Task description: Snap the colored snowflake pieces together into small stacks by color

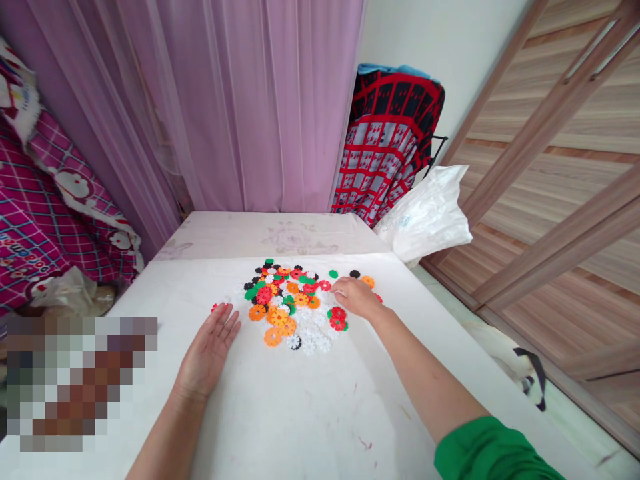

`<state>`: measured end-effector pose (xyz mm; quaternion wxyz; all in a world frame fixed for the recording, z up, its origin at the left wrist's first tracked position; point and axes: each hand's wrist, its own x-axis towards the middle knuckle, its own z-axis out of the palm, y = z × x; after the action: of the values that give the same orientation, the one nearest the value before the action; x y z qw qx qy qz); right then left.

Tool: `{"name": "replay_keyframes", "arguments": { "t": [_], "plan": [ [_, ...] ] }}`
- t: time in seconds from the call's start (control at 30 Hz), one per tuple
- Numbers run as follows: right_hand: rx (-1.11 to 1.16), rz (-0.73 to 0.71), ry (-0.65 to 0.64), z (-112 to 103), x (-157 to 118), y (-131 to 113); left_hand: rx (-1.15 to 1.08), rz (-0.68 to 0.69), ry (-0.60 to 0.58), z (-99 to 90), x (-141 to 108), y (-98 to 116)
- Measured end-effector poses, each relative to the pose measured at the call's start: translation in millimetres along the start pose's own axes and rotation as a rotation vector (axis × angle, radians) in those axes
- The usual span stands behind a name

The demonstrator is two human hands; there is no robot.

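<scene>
A loose pile of plastic snowflake discs (291, 301) in orange, red, white, green and black lies on the white cloth of the table (280, 413). To the left of the pile, my left hand (213, 343) rests open, palm turned up toward the discs, with a red disc (216, 307) partly hidden behind its fingertips. At the pile's right edge, my right hand (356, 298) has its fingers curled together beside some white discs. Whatever is between those fingertips is too small to make out. Beyond that hand lie a green disc (333, 274), a black disc (355, 274) and an orange disc (368, 281).
Purple curtains (260, 107) hang behind the table. A white plastic bag (425, 217) is at the back right corner, beside a red and black patterned cloth (385, 133). Wooden wardrobe doors (550, 173) stand along the right. Pink checked fabric (50, 193) hangs at left.
</scene>
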<state>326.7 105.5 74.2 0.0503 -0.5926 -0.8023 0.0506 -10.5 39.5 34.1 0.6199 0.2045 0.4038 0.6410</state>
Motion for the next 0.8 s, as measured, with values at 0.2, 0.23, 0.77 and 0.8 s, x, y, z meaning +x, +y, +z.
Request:
{"name": "replay_keyframes", "arguments": {
  "t": [0.2,0.23,0.77,0.8],
  "plan": [
    [-0.009,0.011,-0.043,18.5,7.0,-49.3,-0.008,0.007,-0.018,-1.8,-0.8,-0.8],
    [-0.007,0.026,-0.046,21.7,9.2,-53.1,-0.01,0.008,-0.019,-1.8,-0.8,-0.9],
    [0.077,0.213,-0.068,-1.6,-6.1,-34.2,-0.049,-0.003,-0.016,-4.4,3.4,-3.5],
    [0.07,0.234,-0.045,-5.4,-7.1,-24.8,-0.045,0.0,-0.021,-4.5,3.1,-3.5]
  ]
}}
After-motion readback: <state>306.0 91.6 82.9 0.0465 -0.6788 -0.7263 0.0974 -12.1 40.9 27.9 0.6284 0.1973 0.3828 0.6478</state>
